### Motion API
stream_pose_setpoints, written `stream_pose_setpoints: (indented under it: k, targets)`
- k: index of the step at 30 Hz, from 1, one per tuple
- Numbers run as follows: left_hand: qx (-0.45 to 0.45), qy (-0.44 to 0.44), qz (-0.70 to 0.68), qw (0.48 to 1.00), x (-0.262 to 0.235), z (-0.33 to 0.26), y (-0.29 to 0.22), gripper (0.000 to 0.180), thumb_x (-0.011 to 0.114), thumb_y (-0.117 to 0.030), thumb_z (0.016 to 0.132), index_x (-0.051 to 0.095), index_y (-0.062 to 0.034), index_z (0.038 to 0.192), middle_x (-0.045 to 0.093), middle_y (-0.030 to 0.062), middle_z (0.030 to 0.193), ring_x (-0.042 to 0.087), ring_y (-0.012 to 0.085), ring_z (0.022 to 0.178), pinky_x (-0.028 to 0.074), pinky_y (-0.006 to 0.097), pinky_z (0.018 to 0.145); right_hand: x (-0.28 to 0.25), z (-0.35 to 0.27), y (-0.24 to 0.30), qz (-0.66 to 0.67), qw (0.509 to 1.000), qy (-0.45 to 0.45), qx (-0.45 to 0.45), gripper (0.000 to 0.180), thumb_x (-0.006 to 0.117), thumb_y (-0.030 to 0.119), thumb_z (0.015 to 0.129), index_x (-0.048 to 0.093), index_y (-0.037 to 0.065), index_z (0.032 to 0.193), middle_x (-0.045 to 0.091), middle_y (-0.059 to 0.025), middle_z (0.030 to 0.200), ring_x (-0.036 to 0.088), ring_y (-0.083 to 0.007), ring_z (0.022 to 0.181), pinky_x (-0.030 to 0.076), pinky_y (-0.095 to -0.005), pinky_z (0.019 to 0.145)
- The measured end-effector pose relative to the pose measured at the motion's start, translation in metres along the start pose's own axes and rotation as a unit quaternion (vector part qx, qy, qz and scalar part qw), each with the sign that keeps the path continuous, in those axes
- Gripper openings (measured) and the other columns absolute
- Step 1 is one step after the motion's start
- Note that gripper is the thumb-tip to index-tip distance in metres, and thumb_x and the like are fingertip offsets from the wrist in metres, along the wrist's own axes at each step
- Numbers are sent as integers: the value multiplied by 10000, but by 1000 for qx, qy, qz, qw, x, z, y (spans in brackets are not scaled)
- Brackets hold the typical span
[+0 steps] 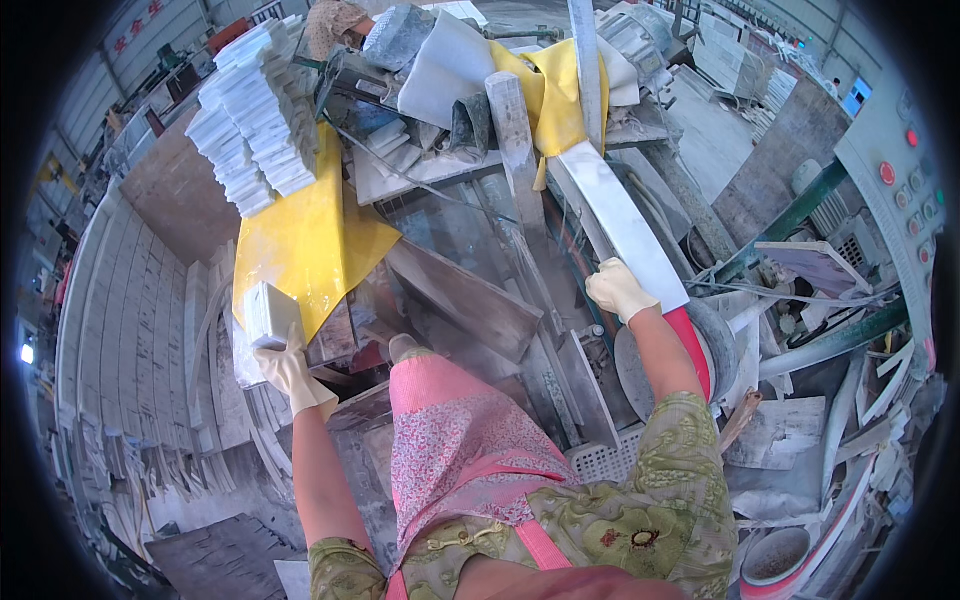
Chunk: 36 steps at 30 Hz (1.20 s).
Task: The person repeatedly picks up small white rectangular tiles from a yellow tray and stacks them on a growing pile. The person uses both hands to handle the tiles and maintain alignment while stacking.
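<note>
My left hand (292, 378), in a cream glove, grips the near end of a small block of pale stone tiles (272, 316). That block stands on or just above the near edge of a yellow sheet (290, 250). My right hand (620, 290), gloved alike, is closed at the left side of a long white stone strip (620, 215). Its fingertips are turned away, so what they hold, if anything, is hidden. The strip lies lengthwise on a narrow machine bed, its near end above a red band (690, 350).
Tall stacks of white stone strips (255, 110) stand on the yellow sheet's far part. A control panel (905, 180) with buttons is at far right. Stacked slabs (130, 320) line the left. Another person's patterned head covering (332, 25) shows beyond. Stone offcuts (780, 430) lie at right.
</note>
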<state>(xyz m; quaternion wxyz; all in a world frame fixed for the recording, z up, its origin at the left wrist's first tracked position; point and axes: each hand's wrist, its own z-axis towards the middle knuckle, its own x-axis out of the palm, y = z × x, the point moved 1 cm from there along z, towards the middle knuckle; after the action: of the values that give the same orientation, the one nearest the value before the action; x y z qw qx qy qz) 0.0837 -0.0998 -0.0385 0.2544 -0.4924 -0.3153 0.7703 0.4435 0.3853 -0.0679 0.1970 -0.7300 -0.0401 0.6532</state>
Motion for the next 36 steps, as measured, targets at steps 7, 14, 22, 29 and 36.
stream_pose_setpoints:
  k: [7,14,22,29,36]
  targets:
    - [2,1,28,1000,1,1,0,782,829,-504,726,474,67,1126,622,293,1111,621,422,1009,481,448,917,-4,0,1,6,1000,22,2,156,623,138,778,761,114,709,737,-104,767,722,-260,796,504,-373,795]
    - [5,-4,0,1000,-1,-2,-2,762,843,-478,721,488,67,1117,622,290,1124,620,412,1016,477,436,919,-3,1,1,-2,1000,23,2,146,627,134,779,762,119,722,739,-96,768,722,-260,797,504,-369,793]
    - [7,-1,3,1000,1,1,3,768,841,-488,717,495,70,1115,623,291,1119,624,420,1005,480,443,910,-2,1,0,14,999,28,7,141,634,133,776,760,112,717,740,-106,775,724,-266,802,508,-379,794]
    - [14,-1,16,1000,7,6,13,814,831,-503,719,488,84,1166,611,299,1150,613,436,1035,476,458,929,-4,1,1,10,999,35,8,135,639,128,772,763,108,722,742,-111,787,724,-269,811,513,-383,795]
    - [-1,12,4,1000,6,7,14,859,830,-505,718,477,91,1226,594,299,1190,600,439,1071,468,458,954,-6,1,1,20,999,35,19,131,644,126,766,770,99,741,744,-114,804,723,-278,828,518,-379,812]
